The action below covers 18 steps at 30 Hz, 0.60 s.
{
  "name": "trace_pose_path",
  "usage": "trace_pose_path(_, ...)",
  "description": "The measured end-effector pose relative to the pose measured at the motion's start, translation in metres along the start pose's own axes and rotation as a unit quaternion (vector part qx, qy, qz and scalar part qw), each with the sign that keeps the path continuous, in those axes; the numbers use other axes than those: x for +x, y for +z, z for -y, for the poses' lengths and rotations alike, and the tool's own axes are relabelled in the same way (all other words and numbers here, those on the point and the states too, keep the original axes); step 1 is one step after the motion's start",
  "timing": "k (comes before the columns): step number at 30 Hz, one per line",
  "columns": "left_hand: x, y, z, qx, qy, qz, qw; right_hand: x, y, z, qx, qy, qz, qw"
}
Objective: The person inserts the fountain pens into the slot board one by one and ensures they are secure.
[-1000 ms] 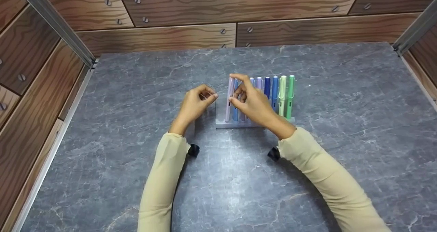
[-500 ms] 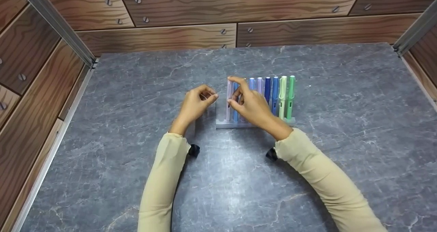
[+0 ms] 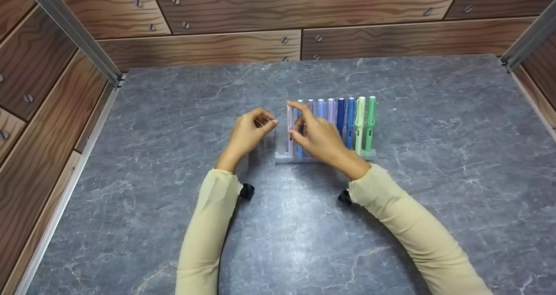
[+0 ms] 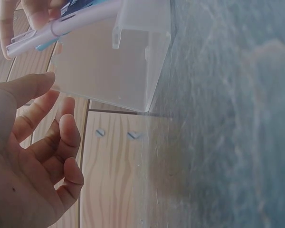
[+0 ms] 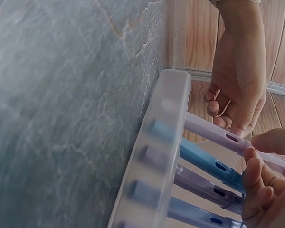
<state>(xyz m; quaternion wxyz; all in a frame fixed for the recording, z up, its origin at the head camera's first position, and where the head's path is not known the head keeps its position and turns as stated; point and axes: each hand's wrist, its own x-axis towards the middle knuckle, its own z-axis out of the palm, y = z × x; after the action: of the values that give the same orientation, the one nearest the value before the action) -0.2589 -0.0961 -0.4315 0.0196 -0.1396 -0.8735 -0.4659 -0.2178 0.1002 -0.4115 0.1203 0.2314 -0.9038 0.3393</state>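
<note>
A clear pen stand [image 3: 290,158] holds a row of upright capped pens. At its left end is a pale pink pen [image 3: 290,120]. My right hand [image 3: 321,137] has its index fingertip on the top of that pen and its thumb against the side, holding it. The pen's lower end sits at the stand's base [image 5: 175,92] in the right wrist view. My left hand [image 3: 247,132] pinches the stand's left edge between thumb and index fingertip, with its other fingers curled. My right hand partly hides the middle pens.
Right of my right hand stand a dark blue pen [image 3: 340,112], a blue pen [image 3: 350,112], a pale green pen [image 3: 360,117] and a green pen [image 3: 370,117]. The stand rests on a grey marbled table [image 3: 434,156], with wood-patterned walls [image 3: 243,8] behind and beside it.
The pink pen has come down and gone from slightly tilted to upright at the row's left end. My right hand moved slightly left and down with it; my left hand stayed put.
</note>
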Motion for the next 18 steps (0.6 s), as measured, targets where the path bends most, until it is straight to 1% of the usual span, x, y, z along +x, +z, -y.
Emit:
trace_pose_path(9,-0.0008,-0.0003,-0.0019,-0.003,-0.003,0.000,1.0000,0.0004,-0.0004,-0.0001,-0.005,0.006,0.007,1.000)
trace_pose_path(18,0.0001,0.0006,-0.0011,-0.006,-0.003,0.002,1.0000,-0.0007,0.0012,-0.0010,-0.029,0.003,-0.003,1.000)
